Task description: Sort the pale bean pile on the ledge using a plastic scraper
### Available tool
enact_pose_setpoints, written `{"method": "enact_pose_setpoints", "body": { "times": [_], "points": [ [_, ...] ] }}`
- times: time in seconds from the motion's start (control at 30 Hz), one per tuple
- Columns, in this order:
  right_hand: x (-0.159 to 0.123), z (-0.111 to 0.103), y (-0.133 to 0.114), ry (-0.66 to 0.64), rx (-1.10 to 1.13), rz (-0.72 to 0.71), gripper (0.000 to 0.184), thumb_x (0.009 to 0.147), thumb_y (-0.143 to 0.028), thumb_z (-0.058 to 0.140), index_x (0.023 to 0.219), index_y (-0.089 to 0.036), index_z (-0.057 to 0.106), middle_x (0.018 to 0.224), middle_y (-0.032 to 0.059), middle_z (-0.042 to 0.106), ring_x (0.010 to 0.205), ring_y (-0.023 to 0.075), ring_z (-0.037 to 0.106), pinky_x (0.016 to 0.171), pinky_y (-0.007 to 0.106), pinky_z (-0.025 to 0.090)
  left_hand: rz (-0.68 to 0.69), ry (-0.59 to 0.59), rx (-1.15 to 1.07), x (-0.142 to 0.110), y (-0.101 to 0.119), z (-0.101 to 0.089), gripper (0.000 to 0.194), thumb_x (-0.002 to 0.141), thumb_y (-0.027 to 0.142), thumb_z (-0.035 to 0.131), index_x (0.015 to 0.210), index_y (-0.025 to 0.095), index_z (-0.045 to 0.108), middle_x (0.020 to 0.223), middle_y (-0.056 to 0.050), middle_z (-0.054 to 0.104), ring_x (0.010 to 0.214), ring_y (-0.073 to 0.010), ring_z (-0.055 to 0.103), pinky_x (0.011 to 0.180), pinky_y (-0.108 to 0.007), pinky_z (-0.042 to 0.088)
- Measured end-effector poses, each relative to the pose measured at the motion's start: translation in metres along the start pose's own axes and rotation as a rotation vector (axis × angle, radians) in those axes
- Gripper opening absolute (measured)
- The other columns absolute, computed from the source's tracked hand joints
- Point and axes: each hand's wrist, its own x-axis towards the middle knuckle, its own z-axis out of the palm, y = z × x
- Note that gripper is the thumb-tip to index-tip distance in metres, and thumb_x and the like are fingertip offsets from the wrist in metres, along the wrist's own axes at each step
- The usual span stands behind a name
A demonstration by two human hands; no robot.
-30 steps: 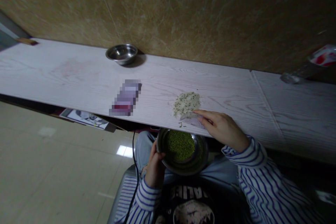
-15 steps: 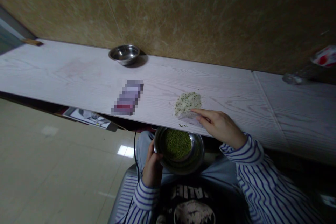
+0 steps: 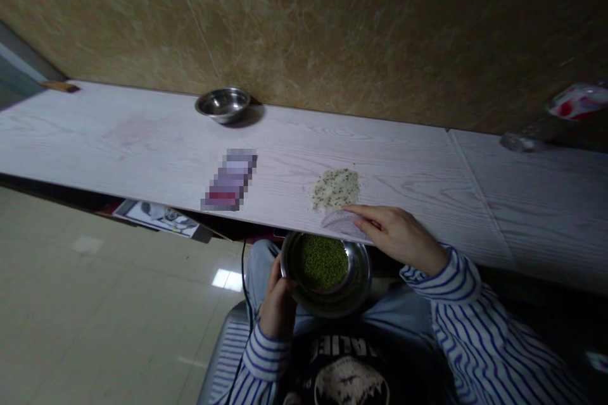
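Observation:
My left hand (image 3: 278,304) grips the left rim of a steel bowl (image 3: 356,294) below the table's front edge. Green mung beans (image 3: 325,262) cover the bowl's bottom. My right hand (image 3: 399,231), closed in a pinch, holds a clear half-round plastic protractor (image 3: 346,223) against the tabletop by the front edge. Just beyond it lies a flat pile of white rice mixed with green beans (image 3: 336,188).
A small steel bowl (image 3: 223,105) stands by the wall at the back left. A pixelated phone-shaped item (image 3: 231,178) lies left of the pile. At the far right is a clear plastic bottle (image 3: 536,130) with a red-and-white label. The pale wooden table (image 3: 142,158) meets a marbled wall.
My right hand has drawn the protractor slightly towards the front edge, away from the pile. The few loose beans by the edge no longer show. My left hand still holds the bowl.

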Motion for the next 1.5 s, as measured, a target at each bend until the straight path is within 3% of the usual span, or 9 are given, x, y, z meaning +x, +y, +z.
{"method": "enact_pose_setpoints", "body": {
  "times": [0.33, 0.63, 0.9, 1.23, 1.33, 1.5],
  "points": [
    [-0.016, -0.017, 0.027, 0.166, -0.030, 0.125, 0.035, 0.096, -0.021, 0.058, 0.126, -0.019, 0.074, 0.109, 0.0073, 0.082, 0.096, 0.0237, 0.079, 0.084, 0.034, 0.064, -0.020, -0.006, 0.005, -0.001, -0.003, 0.010, 0.055, 0.071, 0.022, 0.066, 0.126, 0.028, 0.071, 0.134, -0.005, 0.071, 0.141, -0.0353, 0.048, 0.117, -0.048, 0.034],
    [-0.013, -0.006, 0.021, 0.099, -0.052, 0.063, 0.034, 0.097, -0.022, 0.056, 0.126, -0.024, 0.074, 0.119, 0.0056, 0.079, 0.102, 0.0225, 0.078, 0.092, 0.038, 0.062, -0.012, 0.020, 0.039, 0.001, -0.008, 0.008, 0.049, 0.069, 0.025, 0.068, 0.117, 0.029, 0.075, 0.129, -0.004, 0.074, 0.139, -0.0370, 0.051, 0.114, -0.048, 0.039],
    [0.003, -0.001, 0.027, 0.113, -0.089, 0.075, 0.035, 0.100, -0.023, 0.053, 0.129, -0.025, 0.072, 0.123, 0.0055, 0.077, 0.108, 0.0232, 0.076, 0.095, 0.041, 0.061, -0.037, 0.014, 0.062, -0.002, -0.003, 0.008, 0.060, 0.072, 0.028, 0.068, 0.132, 0.028, 0.067, 0.137, -0.006, 0.069, 0.139, -0.0369, 0.051, 0.113, -0.050, 0.042],
    [0.030, -0.008, 0.038, 0.145, -0.090, 0.061, 0.037, 0.100, -0.022, 0.051, 0.129, -0.025, 0.072, 0.124, 0.0061, 0.077, 0.111, 0.0238, 0.075, 0.098, 0.043, 0.059, -0.027, 0.005, 0.032, 0.004, -0.006, 0.010, 0.055, 0.072, 0.029, 0.070, 0.127, 0.031, 0.072, 0.137, -0.005, 0.070, 0.143, -0.0383, 0.047, 0.116, -0.052, 0.039],
    [0.029, -0.013, 0.041, 0.193, -0.055, 0.077, 0.037, 0.098, -0.024, 0.051, 0.128, -0.026, 0.073, 0.121, 0.0055, 0.079, 0.105, 0.0233, 0.076, 0.094, 0.041, 0.061, -0.024, 0.008, 0.036, 0.003, -0.005, 0.011, 0.056, 0.073, 0.028, 0.068, 0.129, 0.030, 0.071, 0.136, -0.005, 0.070, 0.141, -0.0385, 0.050, 0.115, -0.052, 0.040],
    [0.023, -0.017, 0.055, 0.267, -0.015, 0.169, 0.038, 0.095, -0.025, 0.054, 0.127, -0.024, 0.074, 0.096, 0.0059, 0.083, 0.077, 0.0210, 0.076, 0.075, 0.034, 0.061, -0.056, -0.009, 0.039, 0.007, -0.011, 0.004, 0.052, 0.071, 0.027, 0.070, 0.122, 0.034, 0.074, 0.132, -0.002, 0.073, 0.139, -0.0384, 0.051, 0.116, -0.052, 0.039]
  ]
}}
